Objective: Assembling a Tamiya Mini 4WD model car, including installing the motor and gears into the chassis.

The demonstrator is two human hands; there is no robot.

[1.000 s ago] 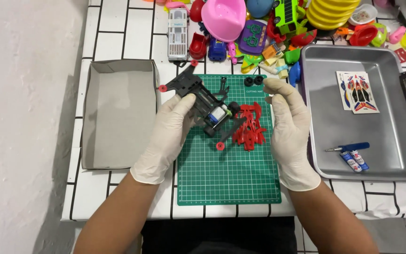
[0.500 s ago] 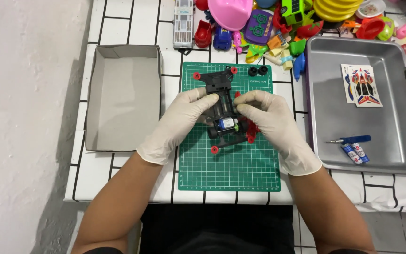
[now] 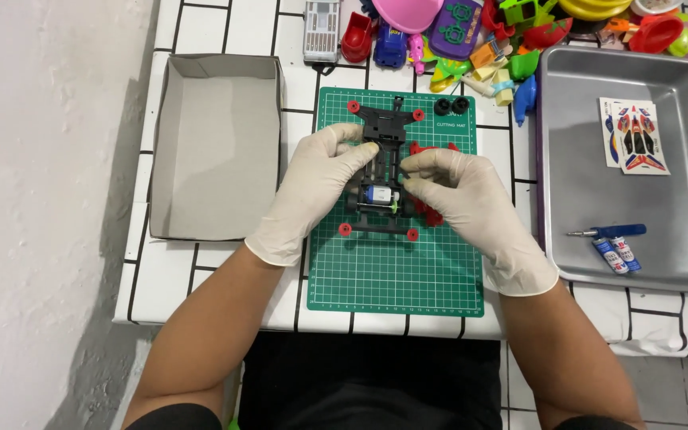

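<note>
A black toy car chassis (image 3: 382,127) with small red rollers at its corners lies flat on the green cutting mat (image 3: 396,271). My left hand (image 3: 312,187), in a white glove, grips the chassis on its left side. My right hand (image 3: 459,191), also gloved, pinches the chassis from the right near the small motor (image 3: 380,195). A red plastic part (image 3: 430,213) lies partly hidden under my right hand. Two small black tyres (image 3: 451,106) sit at the mat's top right corner.
An open grey cardboard box (image 3: 216,147) stands left of the mat. A metal tray (image 3: 678,247) on the right holds a sticker sheet (image 3: 635,135), a blue screwdriver (image 3: 608,232) and two small batteries (image 3: 616,255). Several colourful toys (image 3: 471,32) crowd the table's far edge.
The chassis has gone from tilted and lifted to lying straight on the mat. Both hands have closed in on its middle, and the red part is now mostly covered.
</note>
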